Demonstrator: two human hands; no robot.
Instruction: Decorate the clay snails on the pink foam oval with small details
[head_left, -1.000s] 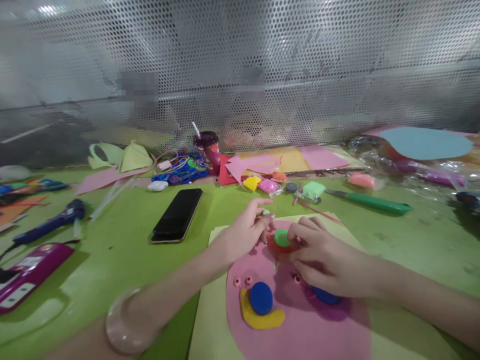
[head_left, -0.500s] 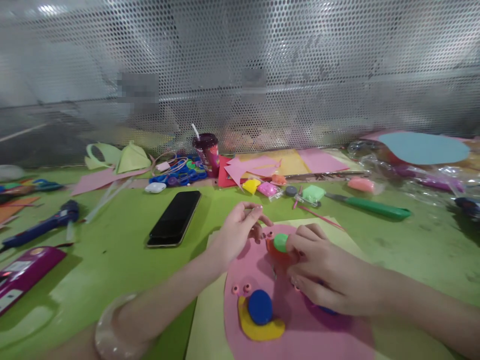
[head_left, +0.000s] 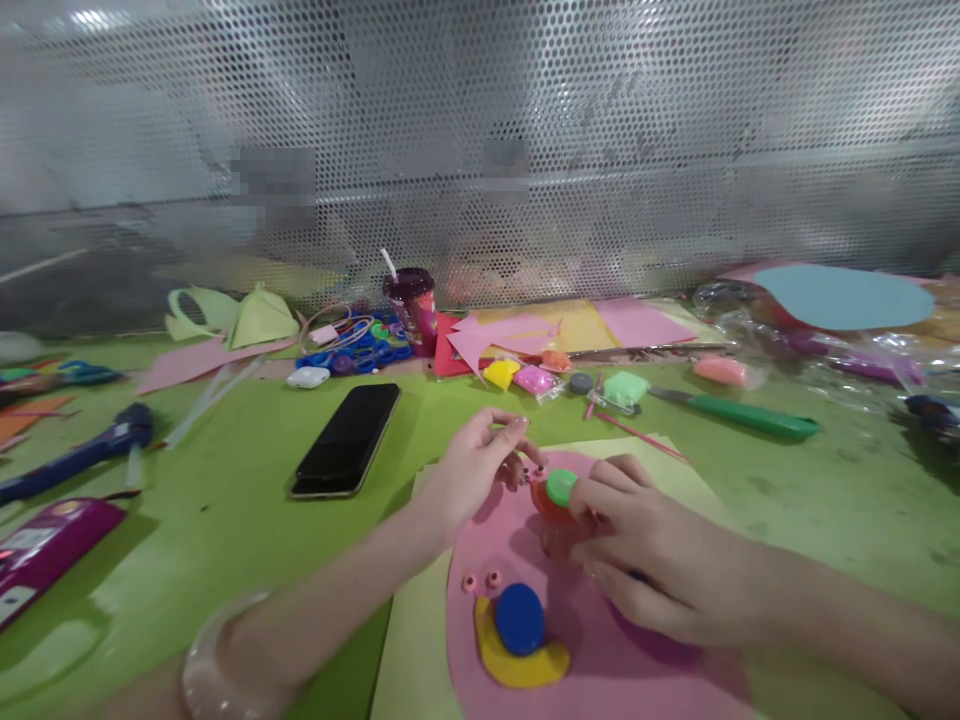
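On a pink paper shape (head_left: 517, 530) over a pale yellow sheet (head_left: 405, 640) lies a clay snail with a yellow body and blue shell (head_left: 519, 622). Further back sits an orange clay snail with a green shell (head_left: 555, 492). My right hand (head_left: 645, 555) rests on the pink paper, its fingers curled against that orange snail. My left hand (head_left: 476, 470) hovers just left of it, thumb and fingertips pinched together near the snail's head; anything between them is too small to make out. A pale bangle (head_left: 206, 660) sits on my left wrist.
A black phone (head_left: 346, 438) lies left of the paper. Clay lumps (head_left: 536, 378), a green-handled knife (head_left: 739, 415), a cup with a straw (head_left: 411, 305), scissors (head_left: 360, 345), coloured paper scraps and a blue glue gun (head_left: 82, 450) crowd the green table. A perforated metal wall stands behind.
My left hand lifted slightly and pinched its fingers by the orange snail's head. My right hand shifted a little lower, covering the blue piece that showed beneath it.
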